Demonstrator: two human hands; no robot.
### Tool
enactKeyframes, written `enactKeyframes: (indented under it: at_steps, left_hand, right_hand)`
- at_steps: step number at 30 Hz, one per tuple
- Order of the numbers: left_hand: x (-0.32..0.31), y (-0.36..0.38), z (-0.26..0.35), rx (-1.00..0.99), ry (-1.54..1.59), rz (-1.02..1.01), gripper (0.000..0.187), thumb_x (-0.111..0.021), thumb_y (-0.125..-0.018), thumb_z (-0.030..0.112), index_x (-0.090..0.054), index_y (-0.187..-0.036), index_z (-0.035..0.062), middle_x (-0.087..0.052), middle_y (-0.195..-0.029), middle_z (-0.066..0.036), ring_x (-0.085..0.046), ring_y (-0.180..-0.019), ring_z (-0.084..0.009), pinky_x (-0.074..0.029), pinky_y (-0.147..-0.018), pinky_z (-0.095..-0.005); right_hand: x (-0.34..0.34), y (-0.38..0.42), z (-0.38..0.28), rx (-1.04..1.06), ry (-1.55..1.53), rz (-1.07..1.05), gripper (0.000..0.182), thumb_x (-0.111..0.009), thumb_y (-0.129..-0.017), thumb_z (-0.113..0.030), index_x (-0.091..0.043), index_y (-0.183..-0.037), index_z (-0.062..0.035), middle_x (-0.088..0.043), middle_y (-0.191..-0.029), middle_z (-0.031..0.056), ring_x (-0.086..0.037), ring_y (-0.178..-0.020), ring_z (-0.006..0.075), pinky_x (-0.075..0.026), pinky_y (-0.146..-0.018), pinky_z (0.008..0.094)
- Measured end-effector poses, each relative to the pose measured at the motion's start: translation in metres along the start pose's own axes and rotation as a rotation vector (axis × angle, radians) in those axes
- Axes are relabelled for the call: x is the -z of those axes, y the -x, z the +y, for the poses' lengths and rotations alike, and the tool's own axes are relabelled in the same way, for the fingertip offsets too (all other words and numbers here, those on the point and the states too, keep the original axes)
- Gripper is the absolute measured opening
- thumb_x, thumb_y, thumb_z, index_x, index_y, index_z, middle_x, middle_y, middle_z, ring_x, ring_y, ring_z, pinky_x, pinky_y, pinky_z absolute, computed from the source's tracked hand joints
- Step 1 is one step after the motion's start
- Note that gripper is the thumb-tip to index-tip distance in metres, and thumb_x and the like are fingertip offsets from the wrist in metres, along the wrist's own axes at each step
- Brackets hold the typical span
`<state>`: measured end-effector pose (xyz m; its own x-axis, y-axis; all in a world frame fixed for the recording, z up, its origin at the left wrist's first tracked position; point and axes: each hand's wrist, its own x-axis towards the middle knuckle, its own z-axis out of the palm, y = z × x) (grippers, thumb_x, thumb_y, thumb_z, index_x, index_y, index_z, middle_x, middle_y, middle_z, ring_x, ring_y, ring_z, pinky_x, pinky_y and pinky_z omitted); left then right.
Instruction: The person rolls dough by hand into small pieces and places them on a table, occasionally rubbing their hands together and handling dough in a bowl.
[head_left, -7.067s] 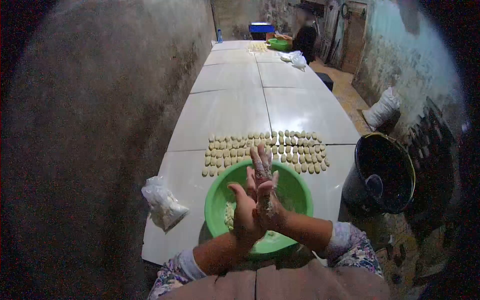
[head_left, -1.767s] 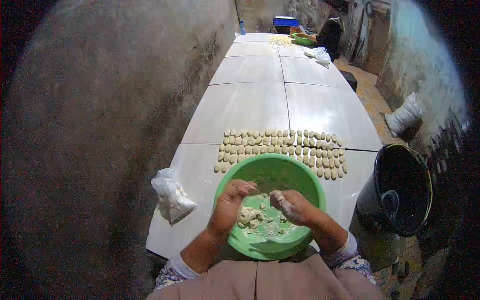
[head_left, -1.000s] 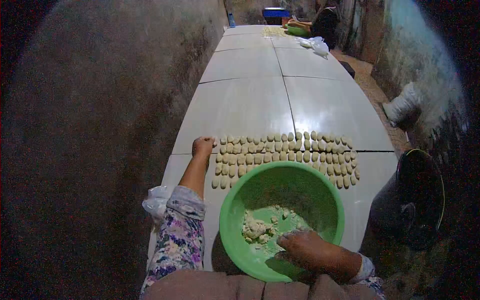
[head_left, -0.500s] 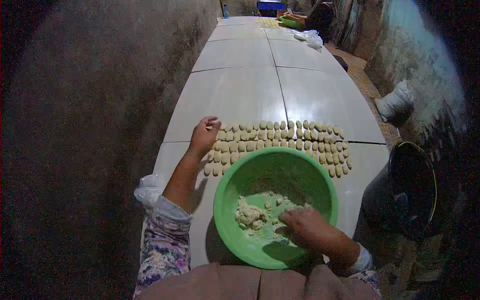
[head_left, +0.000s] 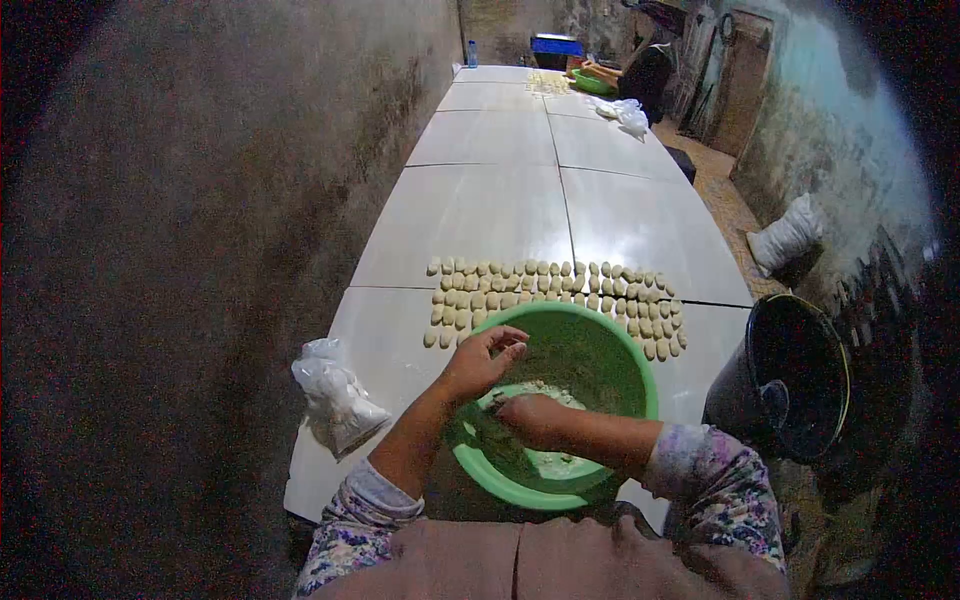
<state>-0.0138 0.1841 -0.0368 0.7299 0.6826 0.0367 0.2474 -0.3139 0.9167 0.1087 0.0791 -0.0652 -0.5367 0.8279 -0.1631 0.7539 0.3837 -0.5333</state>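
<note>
A green basin [head_left: 648, 365] stands on the table in front of me, with pale dough crumbs and flour [head_left: 560, 462] on its bottom. My right hand [head_left: 537, 420] is down inside it, fingers curled at the left side where the dough lies; the hand covers most of the lump. Above the basin's left rim, my left hand [head_left: 482, 365] is raised, its fingers loosely bent and apart with nothing visible in them. Just beyond the basin, several rows of small oval dough pieces [head_left: 541, 268] lie on the white tiles.
A plastic bag with white contents [head_left: 338, 398] sits at the table's left edge. To the right stands a dark bucket [head_left: 735, 385]. Farther along the tiled table [head_left: 480, 220] are another plastic bag [head_left: 630, 117] and a person [head_left: 648, 80] beside a second green basin [head_left: 592, 83].
My left hand has moved from the dough rows back over the basin's left rim. My right hand has shifted left inside the basin onto the dough lump. The view has tilted up.
</note>
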Motion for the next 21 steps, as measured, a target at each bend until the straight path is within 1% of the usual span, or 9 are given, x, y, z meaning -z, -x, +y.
enactKeyframes:
  at_steps: [3, 8, 10, 11, 14, 16, 18, 19, 21]
  left_hand:
    - [0.0, 0.016, 0.003, -0.034, 0.133, -0.021, 0.028, -0.055, -0.09, 0.026, -0.06, -0.108, 0.0055, -0.064, -0.099, -0.008, -0.057, -0.095, -0.0153, -0.043, -0.087, -0.0321]
    - [-0.011, 0.034, 0.003, -0.053, 0.159, -0.068, 0.032, -0.054, -0.091, 0.028, -0.055, -0.113, 0.0046, -0.061, -0.104, -0.011, -0.058, -0.096, -0.0196, -0.045, -0.084, -0.0334]
    - [-0.016, 0.037, -0.001, -0.078, 0.173, -0.125, 0.035, -0.057, -0.089, 0.025, -0.052, -0.116, 0.0043, -0.057, -0.111, -0.012, -0.057, -0.099, -0.0217, -0.044, -0.086, -0.0347]
    - [-0.019, 0.041, 0.0, -0.09, 0.122, -0.143, 0.036, -0.06, -0.087, 0.023, -0.051, -0.117, 0.0042, -0.056, -0.113, -0.013, -0.056, -0.101, -0.0217, -0.044, -0.087, -0.0343]
    - [-0.021, 0.044, 0.013, 0.044, 0.282, -0.194, 0.039, -0.065, -0.082, 0.015, -0.052, -0.116, 0.0038, -0.055, -0.115, -0.013, -0.056, -0.101, -0.0221, -0.045, -0.087, -0.0325]
    - [-0.022, 0.044, 0.006, -0.053, -0.038, -0.102, 0.032, -0.063, -0.083, 0.012, -0.053, -0.112, 0.0021, -0.056, -0.111, -0.012, -0.057, -0.098, -0.018, -0.048, -0.083, -0.0307]
    - [-0.024, 0.046, 0.014, -0.088, -0.092, -0.048, 0.028, -0.062, -0.083, 0.007, -0.054, -0.109, 0.0008, -0.06, -0.101, -0.012, -0.061, -0.089, -0.0175, -0.05, -0.078, -0.0307]
    - [-0.025, 0.046, 0.015, -0.029, -0.091, -0.055, 0.027, -0.062, -0.083, 0.007, -0.054, -0.107, 0.0004, -0.061, -0.098, -0.012, -0.062, -0.084, -0.0177, -0.05, -0.075, -0.0306]
    - [-0.028, 0.044, 0.009, 0.053, -0.107, -0.037, 0.021, -0.059, -0.084, 0.007, -0.056, -0.103, 0.0005, -0.063, -0.087, -0.013, -0.064, -0.072, -0.0189, -0.05, -0.068, -0.031]
  right_hand:
    - [0.002, 0.014, 0.004, -0.16, 0.073, 0.199, 0.022, -0.058, -0.078, -0.018, -0.056, -0.094, -0.0033, -0.063, -0.087, 0.0207, -0.063, -0.084, 0.0357, -0.049, -0.07, 0.0485]
    - [0.053, 0.035, -0.027, -0.491, -0.114, 0.15, 0.031, -0.061, -0.081, -0.03, -0.055, -0.097, -0.0034, -0.064, -0.085, 0.0198, -0.063, -0.084, 0.0352, -0.049, -0.069, 0.0472]
    - [0.04, 0.039, -0.004, -0.247, -0.252, 0.344, 0.026, -0.062, -0.084, -0.023, -0.055, -0.101, -0.0041, -0.062, -0.092, 0.0171, -0.062, -0.081, 0.0294, -0.048, -0.072, 0.0372]
    - [0.031, 0.033, 0.007, -0.167, -0.426, 0.526, 0.031, -0.064, -0.081, -0.024, -0.056, -0.101, -0.0019, -0.064, -0.089, 0.0176, -0.063, -0.082, 0.0323, -0.049, -0.07, 0.0402]
    - [0.055, 0.048, -0.005, -0.295, -0.5, 0.397, 0.031, -0.066, -0.081, -0.022, -0.055, -0.102, -0.0011, -0.063, -0.092, 0.0178, -0.063, -0.081, 0.0306, -0.048, -0.073, 0.0374]
    - [0.057, 0.049, -0.005, -0.303, -0.534, 0.365, 0.033, -0.065, -0.082, -0.024, -0.054, -0.103, 0.0005, -0.063, -0.09, 0.0193, -0.063, -0.08, 0.0295, -0.048, -0.071, 0.0374]
    - [0.059, 0.05, -0.009, -0.258, -0.626, 0.307, 0.036, -0.064, -0.083, -0.026, -0.052, -0.102, 0.0017, -0.063, -0.09, 0.02, -0.063, -0.08, 0.0292, -0.048, -0.07, 0.0383]
    - [0.042, 0.051, 0.003, -0.038, -0.461, 0.487, 0.034, -0.062, -0.085, -0.024, -0.051, -0.104, 0.0013, -0.063, -0.087, 0.0179, -0.062, -0.075, 0.0259, -0.048, -0.065, 0.0388]
    - [0.023, 0.039, 0.02, -0.077, -0.615, 0.428, 0.029, -0.056, -0.088, -0.023, -0.05, -0.103, 0.0006, -0.059, -0.093, 0.0155, -0.059, -0.078, 0.0233, -0.046, -0.067, 0.0374]
